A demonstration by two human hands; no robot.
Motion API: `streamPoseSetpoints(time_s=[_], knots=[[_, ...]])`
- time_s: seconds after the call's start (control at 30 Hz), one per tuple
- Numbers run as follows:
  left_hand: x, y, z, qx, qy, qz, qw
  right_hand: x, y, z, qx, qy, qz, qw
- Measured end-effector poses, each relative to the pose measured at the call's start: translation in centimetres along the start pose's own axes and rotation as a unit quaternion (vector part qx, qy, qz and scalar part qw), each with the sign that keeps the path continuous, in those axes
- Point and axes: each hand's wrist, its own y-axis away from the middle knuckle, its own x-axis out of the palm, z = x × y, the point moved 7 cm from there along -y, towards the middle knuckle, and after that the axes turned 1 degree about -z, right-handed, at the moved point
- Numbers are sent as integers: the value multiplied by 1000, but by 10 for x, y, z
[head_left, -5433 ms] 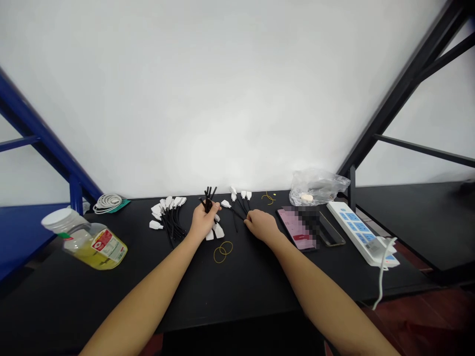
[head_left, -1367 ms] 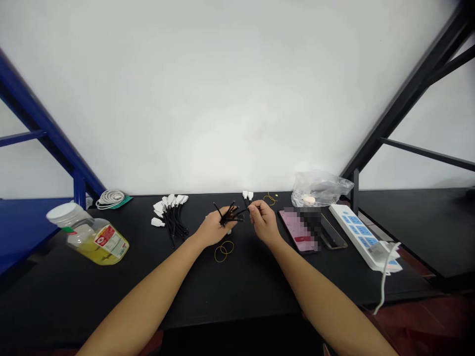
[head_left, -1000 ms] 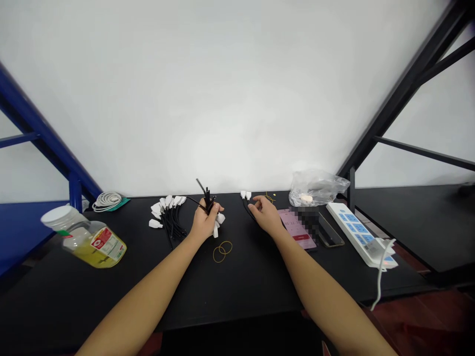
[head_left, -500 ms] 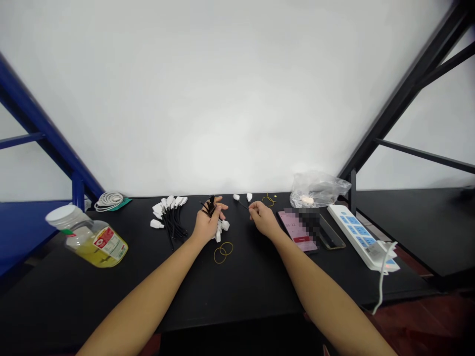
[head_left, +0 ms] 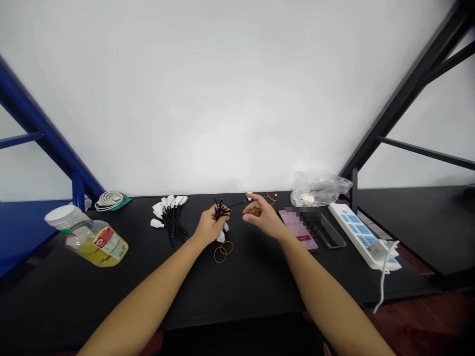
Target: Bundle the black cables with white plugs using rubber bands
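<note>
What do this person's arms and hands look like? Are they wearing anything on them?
Both arms are bare: the left forearm and right forearm show no sleeve, and the left hand and right hand wear no gloves. No watch, bracelet, ring or marking can be made out. The upper arms lie outside the view.

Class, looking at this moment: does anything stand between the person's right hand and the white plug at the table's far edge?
Nothing visible does: the open right hand has its fingertips right by the white plug.
</note>
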Motion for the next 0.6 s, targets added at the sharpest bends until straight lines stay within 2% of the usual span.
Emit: streamPoseSetpoints(time_s=[0.03, 0.1, 0.2, 0.3, 0.4, 0.5, 0.6], knots=[[-5, -2, 4, -16, 25, -41, 999, -4, -1, -6, 19, 104, -12, 994], [-15, -4, 7, -29, 49, -104, 993, -10, -1, -19, 60, 288, -20, 955], [-22, -6, 3, -18, 42, -131, 990, -15, -1, -33, 107, 428, -3, 897], [-19, -6, -4, -6, 28, -100, 995, -16, 1, -41, 144, 476, 17, 867], [-15, -4, -6, -5, 58, -97, 994, -14, 3, -43, 176, 483, 50, 856], [-22, 0, -9, 17, 84, -165, 983, -7, 5, -38, 164, 479, 83, 858], [-31, 4, -8, 34, 93, -236, 967, -5, 5, -33, 155, 483, 76, 858]])
